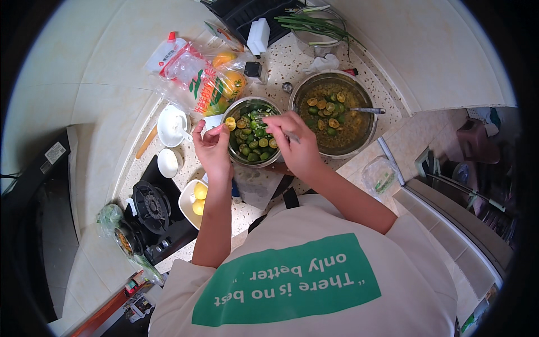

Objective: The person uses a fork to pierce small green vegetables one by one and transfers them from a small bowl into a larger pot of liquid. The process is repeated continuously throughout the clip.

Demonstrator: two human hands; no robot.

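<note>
My left hand [214, 153] pinches a halved calamansi [230, 122], its orange cut face showing, at the left rim of a steel bowl [230, 159]. My right hand [300, 147] grips a metal fork [292, 136] over the bowl's right side, its tines pointing left above the fruit. Inside lie green calamansi halves [254, 156], some cut side up, with pale seeds scattered on top. To the right stands a larger steel bowl [370, 134] of brownish liquid, where several squeezed halves [330, 107] float. A metal utensil handle [367, 110] rests across its right rim.
Left are a plastic bag with oranges [210, 86], a white bowl [168, 126], a cup [169, 163] and a gas burner [151, 206]. A white basket [186, 200] holds lemons [200, 191]. Behind are a dark-capped jar [255, 71] and spring onions [316, 26].
</note>
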